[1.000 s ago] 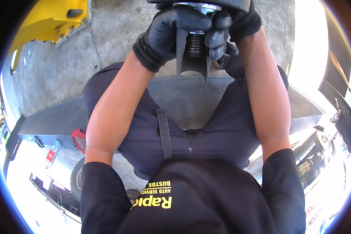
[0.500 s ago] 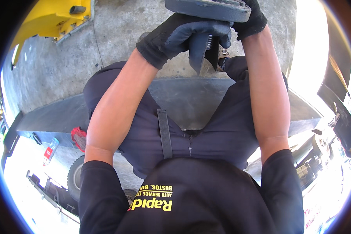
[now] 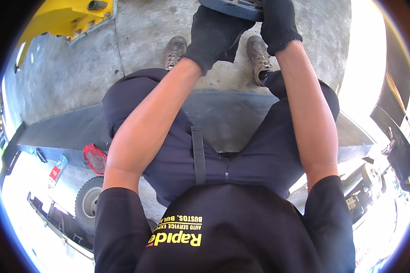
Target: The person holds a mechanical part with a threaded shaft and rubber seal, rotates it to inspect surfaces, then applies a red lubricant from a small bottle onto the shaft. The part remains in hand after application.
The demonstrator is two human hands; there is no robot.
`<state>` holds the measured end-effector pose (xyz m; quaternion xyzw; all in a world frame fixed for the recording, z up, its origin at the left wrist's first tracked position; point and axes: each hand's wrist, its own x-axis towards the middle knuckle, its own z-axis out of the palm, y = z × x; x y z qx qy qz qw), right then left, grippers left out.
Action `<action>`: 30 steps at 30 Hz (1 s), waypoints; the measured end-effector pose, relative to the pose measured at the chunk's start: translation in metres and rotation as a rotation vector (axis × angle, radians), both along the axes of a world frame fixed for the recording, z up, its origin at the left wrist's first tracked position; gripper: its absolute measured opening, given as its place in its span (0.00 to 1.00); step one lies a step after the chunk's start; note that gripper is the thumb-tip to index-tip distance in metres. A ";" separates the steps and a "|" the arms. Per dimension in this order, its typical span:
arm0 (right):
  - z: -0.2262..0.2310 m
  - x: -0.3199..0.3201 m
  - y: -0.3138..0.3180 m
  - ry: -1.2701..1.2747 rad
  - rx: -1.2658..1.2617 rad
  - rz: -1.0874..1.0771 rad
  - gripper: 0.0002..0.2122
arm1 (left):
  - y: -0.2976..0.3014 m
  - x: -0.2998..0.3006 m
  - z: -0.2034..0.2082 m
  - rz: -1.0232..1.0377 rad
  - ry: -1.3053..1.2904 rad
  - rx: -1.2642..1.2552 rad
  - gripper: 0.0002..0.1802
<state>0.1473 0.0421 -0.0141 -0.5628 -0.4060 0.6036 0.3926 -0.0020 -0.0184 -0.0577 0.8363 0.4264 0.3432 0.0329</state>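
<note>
At the top edge, both my gloved hands are on a dark grey, thick disc-shaped part (image 3: 232,9), which the frame cuts off. My left hand (image 3: 216,34) is closed under its near side, the back of the black glove toward me and most fingers hidden. From the right, my right hand (image 3: 280,22) grips its edge, fingers wrapped around it. What kind of part it is I cannot tell. My two brown boots (image 3: 258,54) stand on the floor below the hands.
I sit on a dark bench-like ledge (image 3: 68,125) above a concrete floor (image 3: 146,27). A yellow metal machine frame (image 3: 70,18) stands at the far left. Behind to the left are a red cloth item (image 3: 95,159), a plastic bottle (image 3: 57,172) and a wheel (image 3: 87,202).
Both hands and the disc-shaped part have moved farther up, away from me. My left hand has turned; the pointed dark flaps and threaded piece beneath it no longer show. Both boots now show.
</note>
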 end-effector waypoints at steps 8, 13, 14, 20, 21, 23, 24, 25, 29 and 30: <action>-0.014 0.026 0.014 0.681 -0.079 0.139 0.32 | -0.002 -0.014 0.055 -0.296 -0.897 -1.308 0.16; 0.003 0.017 0.006 1.170 -0.340 0.429 0.37 | -0.015 0.009 0.015 -1.057 -1.415 -1.190 0.27; 0.012 0.019 0.006 1.197 -0.392 0.464 0.37 | -0.015 0.013 0.013 -1.068 -1.460 -1.194 0.27; 0.037 0.011 -0.002 0.989 -0.339 0.381 0.36 | -0.015 0.012 0.041 -0.476 -1.729 -1.462 0.19; 0.035 0.012 -0.004 0.845 -0.209 0.344 0.36 | -0.014 0.006 0.056 -0.248 -1.735 -1.559 0.17; 0.020 0.012 0.003 0.765 -0.088 0.229 0.32 | -0.001 -0.003 0.054 -0.378 -1.522 -1.540 0.19; 0.015 0.014 0.005 0.715 0.000 0.197 0.32 | 0.004 -0.008 0.055 -0.439 -1.416 -1.525 0.20; 0.013 0.021 0.007 0.751 -0.076 0.220 0.32 | 0.004 -0.010 0.055 -0.380 -1.348 -1.541 0.20; 0.000 0.026 0.006 0.574 -0.084 0.045 0.32 | 0.012 -0.009 0.041 -0.409 -1.106 -1.299 0.15; 0.001 0.018 0.002 0.443 -0.011 -0.071 0.32 | 0.016 -0.008 0.030 -0.270 -1.027 -1.248 0.15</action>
